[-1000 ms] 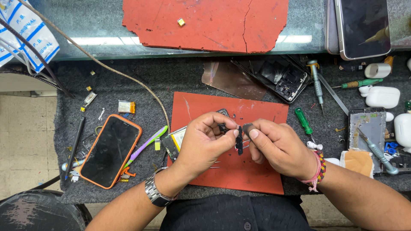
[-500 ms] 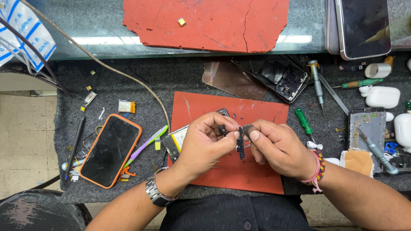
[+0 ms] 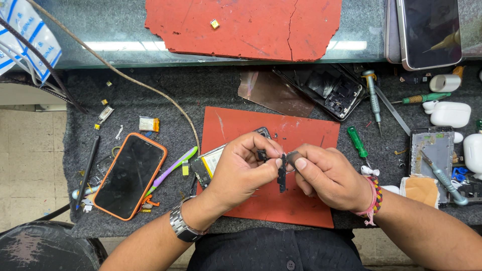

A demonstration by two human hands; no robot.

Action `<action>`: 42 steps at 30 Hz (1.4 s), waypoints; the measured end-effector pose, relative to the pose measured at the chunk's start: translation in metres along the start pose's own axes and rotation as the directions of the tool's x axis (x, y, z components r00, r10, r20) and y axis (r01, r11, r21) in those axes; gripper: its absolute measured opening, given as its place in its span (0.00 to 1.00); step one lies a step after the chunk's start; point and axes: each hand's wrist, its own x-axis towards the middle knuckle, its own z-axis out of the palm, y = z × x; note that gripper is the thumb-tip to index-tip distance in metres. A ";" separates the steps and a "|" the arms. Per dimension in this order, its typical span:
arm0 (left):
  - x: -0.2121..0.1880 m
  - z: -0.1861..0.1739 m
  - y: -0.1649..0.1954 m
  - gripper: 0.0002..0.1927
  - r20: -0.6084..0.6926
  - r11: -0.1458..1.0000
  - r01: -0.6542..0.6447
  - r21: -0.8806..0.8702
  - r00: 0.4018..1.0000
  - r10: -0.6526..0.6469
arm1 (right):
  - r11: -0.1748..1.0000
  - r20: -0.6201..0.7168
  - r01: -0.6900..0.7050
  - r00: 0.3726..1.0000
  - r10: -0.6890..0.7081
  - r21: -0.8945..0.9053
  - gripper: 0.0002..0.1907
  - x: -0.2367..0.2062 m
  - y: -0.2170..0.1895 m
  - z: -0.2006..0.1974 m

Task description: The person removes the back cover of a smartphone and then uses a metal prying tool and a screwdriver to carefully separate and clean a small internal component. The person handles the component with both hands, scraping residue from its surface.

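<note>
Both hands meet over the near mat, the left hand and right hand pinching a small flex part between them. Left of the mat lies a cased phone; far of it an opened phone body; screwdrivers lie right.

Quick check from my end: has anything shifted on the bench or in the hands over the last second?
Nothing visibly changed. The left hand and right hand still pinch the small dark flex part between their fingertips above the red mat, in the same pose. The phone in the orange case, the green screwdriver and the opened phone body lie where they were.
</note>
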 end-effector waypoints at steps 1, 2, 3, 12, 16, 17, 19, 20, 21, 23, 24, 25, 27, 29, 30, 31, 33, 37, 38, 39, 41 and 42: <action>0.000 0.000 0.000 0.07 0.012 1.000 0.000 -0.011 1.000 0.000 | 1.000 0.004 0.004 1.000 -0.004 0.007 0.16 0.000 0.000 0.000; 0.000 -0.001 0.001 0.07 0.024 1.000 0.000 -0.022 1.000 0.001 | 1.000 0.007 0.007 1.000 -0.007 0.013 0.16 0.000 -0.001 0.000; 0.000 -0.001 0.001 0.07 0.037 0.999 0.000 -0.034 0.999 0.001 | 1.000 0.007 0.004 1.000 -0.004 0.004 0.16 0.000 -0.001 -0.001; -0.001 0.001 -0.002 0.07 -0.068 0.992 -0.006 0.129 0.998 0.014 | 0.995 -0.079 -0.016 0.997 0.008 -0.103 0.12 -0.001 -0.009 0.007; -0.002 0.003 -0.001 0.07 -0.059 0.996 -0.008 0.086 0.998 0.013 | 0.999 -0.123 -0.008 0.992 0.001 -0.054 0.13 -0.001 -0.009 0.007; -0.002 0.003 -0.001 0.07 -0.057 0.996 -0.011 0.084 0.998 0.016 | 0.999 -0.134 -0.008 0.991 0.003 -0.040 0.13 -0.001 -0.008 0.006; -0.002 0.003 -0.001 0.07 -0.057 0.997 -0.013 0.080 0.998 0.018 | 0.997 -0.123 -0.009 0.992 0.000 -0.074 0.13 -0.001 -0.008 0.006; -0.002 0.003 -0.001 0.07 -0.060 0.997 -0.011 0.079 0.998 0.016 | 0.996 -0.117 -0.009 0.993 -0.002 -0.090 0.13 -0.001 -0.008 0.006; -0.002 0.004 -0.001 0.07 -0.062 0.997 -0.010 0.078 0.998 0.015 | 0.996 -0.113 -0.004 0.994 -0.006 -0.093 0.13 -0.001 -0.008 0.006; -0.002 0.004 -0.001 0.07 -0.055 0.997 -0.025 0.078 0.998 0.029 | 0.995 -0.103 0.003 0.995 -0.013 -0.098 0.13 -0.001 -0.008 0.006; -0.002 0.004 -0.001 0.07 -0.053 0.996 -0.031 0.079 0.998 0.036 | 0.995 -0.101 -0.001 0.995 -0.008 -0.097 0.13 -0.002 -0.008 0.007; -0.002 0.004 -0.001 0.07 -0.050 0.996 -0.034 0.082 0.998 0.039 | 0.995 -0.099 -0.006 0.995 -0.004 -0.095 0.12 -0.002 -0.008 0.007; -0.002 0.004 -0.001 0.08 -0.044 0.996 -0.038 0.085 0.998 0.042 | 0.996 -0.099 -0.011 0.995 0.002 -0.091 0.12 -0.002 -0.008 0.008; -0.002 0.005 -0.001 0.08 -0.043 0.995 -0.041 0.088 0.998 0.045 | 0.996 -0.100 -0.008 0.995 -0.001 -0.084 0.12 -0.002 -0.007 0.008; -0.003 0.005 0.000 0.08 -0.043 0.995 -0.043 0.090 0.998 0.048 | 0.997 -0.097 -0.003 0.995 -0.005 -0.081 0.12 -0.003 -0.007 0.008; -0.003 0.005 0.000 0.08 -0.046 0.995 -0.035 0.096 0.998 0.039 | 0.997 -0.094 0.002 0.996 -0.009 -0.079 0.12 -0.003 -0.006 0.008; -0.003 0.004 0.001 0.07 -0.051 0.994 -0.017 0.106 0.998 0.022 | 0.997 -0.084 0.006 0.996 -0.012 -0.076 0.12 -0.003 -0.006 0.007; -0.003 0.003 0.002 0.07 -0.047 0.993 0.008 0.114 0.999 -0.003 | 0.994 -0.067 0.004 0.998 -0.011 -0.107 0.11 -0.001 -0.006 0.006; -0.002 0.002 0.002 0.06 -0.056 0.992 0.022 0.125 0.998 -0.015 | 0.993 -0.065 0.002 0.998 -0.010 -0.122 0.11 -0.001 -0.006 0.006; -0.002 0.002 0.002 0.06 -0.064 0.990 0.035 0.136 0.998 -0.026 | 0.990 -0.079 -0.004 0.997 -0.008 -0.143 0.10 -0.001 -0.007 0.007; -0.001 0.001 0.002 0.06 -0.088 0.984 0.059 0.171 0.995 -0.044 | 0.983 -0.106 -0.017 0.994 -0.003 -0.184 0.10 -0.001 -0.008 0.008; -0.001 0.000 0.003 0.06 -0.100 0.979 0.070 0.189 0.994 -0.052 | 0.982 -0.113 -0.023 0.994 0.001 -0.190 0.09 -0.001 -0.009 0.010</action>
